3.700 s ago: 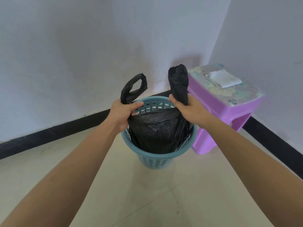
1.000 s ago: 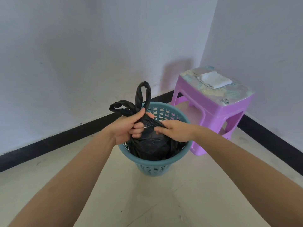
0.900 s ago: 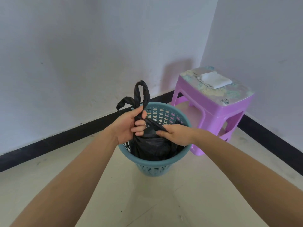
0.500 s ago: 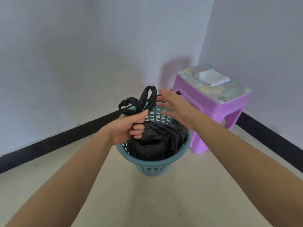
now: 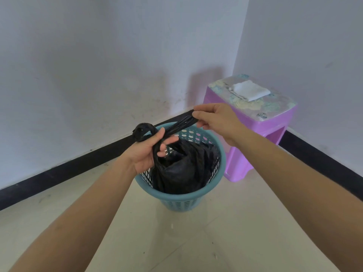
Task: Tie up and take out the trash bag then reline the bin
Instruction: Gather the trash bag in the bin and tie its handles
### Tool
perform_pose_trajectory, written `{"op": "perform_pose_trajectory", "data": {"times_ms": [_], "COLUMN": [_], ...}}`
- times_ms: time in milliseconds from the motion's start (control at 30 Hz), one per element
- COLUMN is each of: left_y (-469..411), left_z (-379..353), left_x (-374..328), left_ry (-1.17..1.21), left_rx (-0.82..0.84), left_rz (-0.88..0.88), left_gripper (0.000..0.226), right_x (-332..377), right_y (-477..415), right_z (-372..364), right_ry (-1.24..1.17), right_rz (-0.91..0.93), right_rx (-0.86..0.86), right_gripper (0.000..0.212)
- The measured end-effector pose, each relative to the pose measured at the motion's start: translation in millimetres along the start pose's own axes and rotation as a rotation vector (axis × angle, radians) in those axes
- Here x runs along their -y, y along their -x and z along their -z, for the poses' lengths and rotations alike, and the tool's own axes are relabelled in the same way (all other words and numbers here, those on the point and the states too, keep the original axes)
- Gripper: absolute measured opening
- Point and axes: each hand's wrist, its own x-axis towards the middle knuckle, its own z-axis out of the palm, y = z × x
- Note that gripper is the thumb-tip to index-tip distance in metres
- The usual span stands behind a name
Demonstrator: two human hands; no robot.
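A black trash bag (image 5: 184,169) sits inside a teal perforated bin (image 5: 182,201) on the floor. My left hand (image 5: 147,152) grips the bag's gathered neck just above the bin's left rim, with one looped handle (image 5: 142,131) sticking out behind the thumb. My right hand (image 5: 216,118) pinches the other handle (image 5: 181,124), which is stretched taut up and to the right from the left hand. The bag's body hangs slack in the bin.
A purple plastic stool (image 5: 253,122) stands right of the bin in the room's corner, with a folded white cloth (image 5: 249,90) on top. White walls with a black skirting board (image 5: 68,169) run behind. Pale tiled floor (image 5: 176,242) spreads in front.
My right hand was open above the bag half a second ago; now it has closed on one handle and pulled it taut to the right. The left hand keeps its grip on the neck.
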Motion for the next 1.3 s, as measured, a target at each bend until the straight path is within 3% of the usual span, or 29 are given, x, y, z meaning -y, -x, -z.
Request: {"op": "perform_pose_trajectory", "data": {"times_ms": [67, 200, 300, 367, 500, 567, 633, 700, 767, 833, 933, 1033, 1100, 1133, 1233, 1300], "left_y": [-6, -10, -4, 1, 11, 15, 18, 18, 14, 8, -4, -13, -16, -17, -18, -17], "left_z": [7, 13, 11, 11, 12, 10, 6, 3, 4, 6, 3, -7, -14, -16, -18, -17], "left_x": [-1, -6, -8, -9, -14, -14, -17, -21, -25, -28, -23, -15, -12, -12, -9, -8], "left_ry": [0.056, 0.097, 0.042, -0.041, -0.199, -0.238, -0.288, -0.341, -0.416, -0.475, -0.481, -0.372, -0.199, -0.085, 0.176, 0.181], "left_rx": [-0.032, -0.123, -0.133, -0.112, -0.011, 0.078, 0.168, 0.188, 0.119, 0.025, -0.151, -0.273, -0.295, -0.302, -0.286, -0.25], "left_rz": [-0.024, -0.102, -0.12, -0.138, -0.154, -0.131, -0.089, -0.047, -0.014, -0.008, -0.113, -0.256, -0.29, -0.283, -0.234, -0.215], "left_gripper": [0.044, 0.017, 0.018, 0.02, 0.019, 0.016, 0.015, 0.014, 0.012, 0.011, 0.009, 0.015, 0.016, 0.017, 0.015, 0.014], "right_x": [2, -9, -21, -24, -27, -29, -34, -41, -49, -46, -41, -44, -52, -57, -68, -67], "right_y": [3, 13, 19, 20, 14, 13, 15, 14, 9, 5, 4, 6, 6, 6, 9, 14], "right_z": [10, 9, -6, -12, -20, -25, -32, -37, -40, -37, -29, -26, -29, -31, -36, -37], "right_ry": [0.062, 0.255, 0.409, 0.516, 0.48, 0.492, 0.521, 0.545, 0.539, 0.496, 0.493, 0.395, 0.379, 0.343, 0.056, -0.119], "right_rz": [-0.086, -0.182, -0.22, -0.169, 0.019, 0.116, 0.139, 0.138, 0.155, 0.104, -0.039, -0.244, -0.303, -0.336, -0.446, -0.431], "right_rx": [0.138, 0.508, 0.66, 0.649, 0.362, 0.376, 0.491, 0.508, 0.382, 0.311, 0.42, 0.493, 0.468, 0.466, 0.534, 0.568], "right_gripper": [0.022, 0.016, 0.015, 0.016, 0.042, 0.065, 0.072, 0.054, 0.029, 0.02, 0.02, 0.036, 0.059, 0.062, 0.039, 0.041]}}
